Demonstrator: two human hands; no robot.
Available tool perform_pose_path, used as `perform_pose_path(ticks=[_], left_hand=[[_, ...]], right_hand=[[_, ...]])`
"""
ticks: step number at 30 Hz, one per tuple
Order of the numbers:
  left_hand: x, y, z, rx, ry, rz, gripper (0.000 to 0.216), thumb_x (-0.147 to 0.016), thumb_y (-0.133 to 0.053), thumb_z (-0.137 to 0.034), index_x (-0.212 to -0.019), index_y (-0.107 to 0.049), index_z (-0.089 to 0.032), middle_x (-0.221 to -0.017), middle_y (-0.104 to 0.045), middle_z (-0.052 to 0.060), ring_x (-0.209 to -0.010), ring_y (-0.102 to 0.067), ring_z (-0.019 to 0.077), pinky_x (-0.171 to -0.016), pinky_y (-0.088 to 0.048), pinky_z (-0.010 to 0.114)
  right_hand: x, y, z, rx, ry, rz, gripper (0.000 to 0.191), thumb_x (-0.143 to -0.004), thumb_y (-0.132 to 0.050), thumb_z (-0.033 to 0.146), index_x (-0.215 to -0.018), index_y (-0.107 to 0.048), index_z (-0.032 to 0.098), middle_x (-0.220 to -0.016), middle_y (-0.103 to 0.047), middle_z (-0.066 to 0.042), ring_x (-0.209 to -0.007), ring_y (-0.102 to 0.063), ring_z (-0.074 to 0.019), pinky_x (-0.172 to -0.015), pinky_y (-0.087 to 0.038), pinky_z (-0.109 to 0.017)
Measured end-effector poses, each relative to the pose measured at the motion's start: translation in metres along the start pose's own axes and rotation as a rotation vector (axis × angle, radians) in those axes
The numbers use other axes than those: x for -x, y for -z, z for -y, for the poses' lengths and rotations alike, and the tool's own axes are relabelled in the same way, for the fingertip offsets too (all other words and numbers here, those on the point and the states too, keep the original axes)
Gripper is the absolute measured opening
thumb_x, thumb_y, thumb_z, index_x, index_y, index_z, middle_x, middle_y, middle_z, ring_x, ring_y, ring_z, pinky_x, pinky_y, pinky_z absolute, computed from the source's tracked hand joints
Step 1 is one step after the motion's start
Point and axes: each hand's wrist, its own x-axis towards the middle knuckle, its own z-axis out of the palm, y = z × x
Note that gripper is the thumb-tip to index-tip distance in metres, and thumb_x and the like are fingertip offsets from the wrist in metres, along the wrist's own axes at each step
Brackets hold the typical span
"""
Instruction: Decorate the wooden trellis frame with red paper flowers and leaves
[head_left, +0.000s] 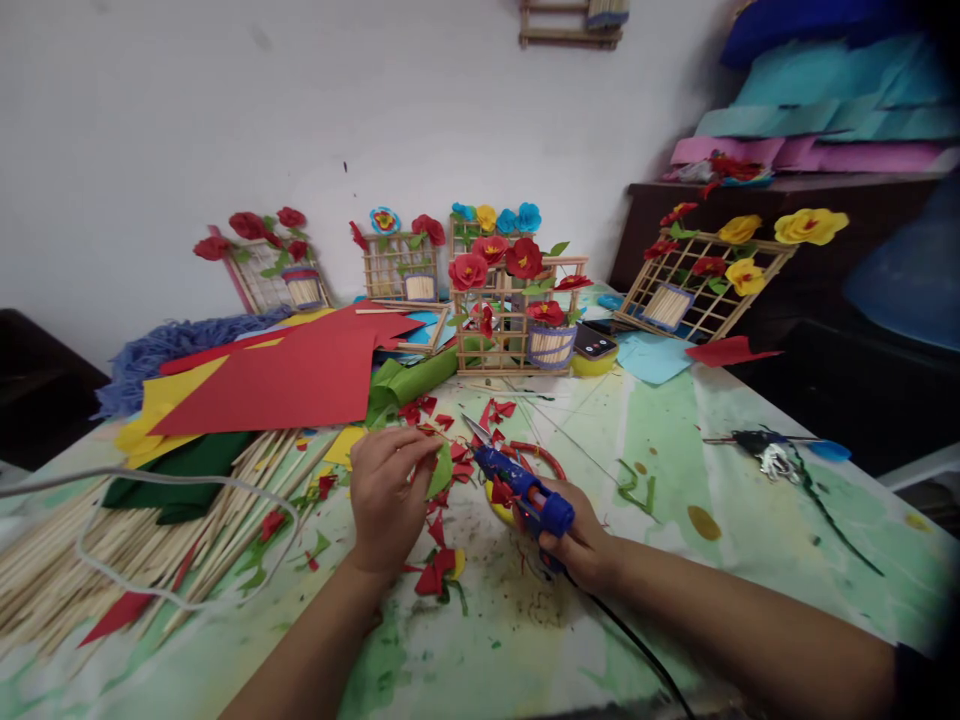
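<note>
My left hand [390, 490] is closed, pinching a small green paper leaf [441, 472] between thumb and fingers. In my right hand [581, 535] is a blue hot glue gun [517, 485], its nozzle end pointing up and left toward the leaf. A black cord [637, 645] runs from the gun toward the near edge. Behind the gun lies a pair of scissors with red handles [551, 458], partly hidden by it. Red paper scraps [435, 575] are scattered under and between both hands.
Red paper sheets [292, 375] and bamboo sticks [67, 560] lie left, with a grey cable [187, 478] across the sticks. Stick lattices with paper flowers [491, 340] stand at the back. A phone [595, 342] rests beside them. Wrapped wire [832, 515] lies right.
</note>
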Motion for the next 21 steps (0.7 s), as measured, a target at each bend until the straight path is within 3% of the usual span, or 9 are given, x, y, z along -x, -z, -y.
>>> perform_pose_path(ticks=[2,7,14,17,21], left_hand=[[-0.001,0.002,0.001,-0.064,-0.083,-0.009,0.016,-0.078,-0.065,-0.009,-0.089,-0.069,-0.021,-0.084,-0.068,0.005,-0.086,-0.06,0.0192,-0.084,-0.043,0.036],[-0.002,0.0,-0.001,-0.159,-0.134,0.005,0.013,-0.078,-0.064,-0.009,-0.088,-0.063,-0.018,-0.082,-0.068,0.006,-0.083,-0.061,0.0201,-0.082,-0.043,0.037],[0.0,0.0,-0.002,-0.105,-0.067,0.017,0.012,-0.077,-0.064,-0.011,-0.084,-0.066,-0.02,-0.082,-0.07,0.004,-0.085,-0.061,0.0202,-0.085,-0.041,0.038],[0.0,-0.004,-0.001,0.147,0.255,0.056,0.011,-0.073,-0.066,-0.015,-0.081,-0.07,-0.022,-0.085,-0.069,0.004,-0.088,-0.061,0.0206,-0.086,-0.042,0.038],[-0.003,-0.012,-0.003,0.836,1.097,0.093,0.007,-0.066,-0.07,-0.019,-0.071,-0.065,-0.018,-0.074,-0.065,0.002,-0.071,-0.06,0.016,-0.072,-0.048,0.032]], right_hand=[[0.0,0.0,0.0,0.008,-0.005,0.005,0.035,-0.084,-0.046,0.055,-0.078,-0.049,0.021,-0.065,-0.05,0.0,-0.056,-0.049,-0.0151,-0.051,-0.038,-0.027],[0.0,-0.001,-0.002,0.032,-0.003,-0.003,0.035,-0.085,-0.045,0.056,-0.079,-0.049,0.022,-0.065,-0.051,0.0,-0.056,-0.05,-0.0151,-0.052,-0.04,-0.028],[0.0,0.0,-0.002,0.021,0.022,0.009,0.034,-0.087,-0.045,0.053,-0.079,-0.049,0.02,-0.066,-0.052,-0.001,-0.056,-0.049,-0.0147,-0.051,-0.038,-0.027],[0.0,0.0,-0.002,0.018,0.021,0.013,0.034,-0.086,-0.045,0.054,-0.078,-0.048,0.02,-0.066,-0.052,0.0,-0.056,-0.049,-0.0145,-0.051,-0.037,-0.027],[0.0,0.0,0.0,0.026,-0.005,0.016,0.034,-0.086,-0.045,0.054,-0.078,-0.048,0.02,-0.065,-0.051,0.0,-0.055,-0.048,-0.0143,-0.051,-0.037,-0.027]])
